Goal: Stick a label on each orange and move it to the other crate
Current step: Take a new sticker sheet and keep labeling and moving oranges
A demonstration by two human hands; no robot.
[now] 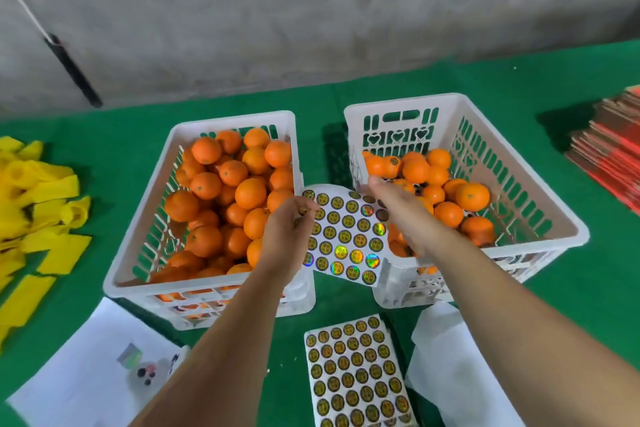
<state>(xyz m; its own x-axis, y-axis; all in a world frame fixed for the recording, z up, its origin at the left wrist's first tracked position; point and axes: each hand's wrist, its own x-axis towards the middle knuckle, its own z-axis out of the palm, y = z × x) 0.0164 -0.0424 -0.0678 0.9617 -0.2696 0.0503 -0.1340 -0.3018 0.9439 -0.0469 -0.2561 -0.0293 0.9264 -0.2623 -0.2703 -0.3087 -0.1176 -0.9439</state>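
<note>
- Left hand (289, 234): fingers curled, fingertips pinched together at the left edge of the held label sheet; it seems to nip that edge or a label on it, which of the two cannot be told.
- Right hand (394, 206): fingers extended and relaxed, reaching over the upper right corner of the held sheet and the near-left corner of the right crate; blurred, nothing seen gripped.
- Held label sheet (346, 236): white backing sheet with rows of round gold and holographic stickers, raised between the two crates, its top edge curling.
- Left crate (138, 274): white slotted plastic basket, left of the held sheet, heaped nearly full with bare oranges (214, 191).
- Right crate (519, 184): matching white slotted plastic basket, right of the held sheet, holding a shallower layer of oranges; one labelled orange (389, 165) at its far left shows a dark round sticker.
- Spare label sheet (356, 374): full white sheet of round gold stickers, flat on the cloth, nearer the person than the held sheet.
- White backing papers (450, 374): crumpled, just right of the spare sheet.
- White printed paper (86, 374): flat, near-left of the left crate.
- Yellow foam sleeves (34, 211): loose heap, well left of the left crate.
- Stack of red and brown cardboard (609, 149): well right of the right crate.
- Green cloth table cover (588, 288): under everything.
</note>
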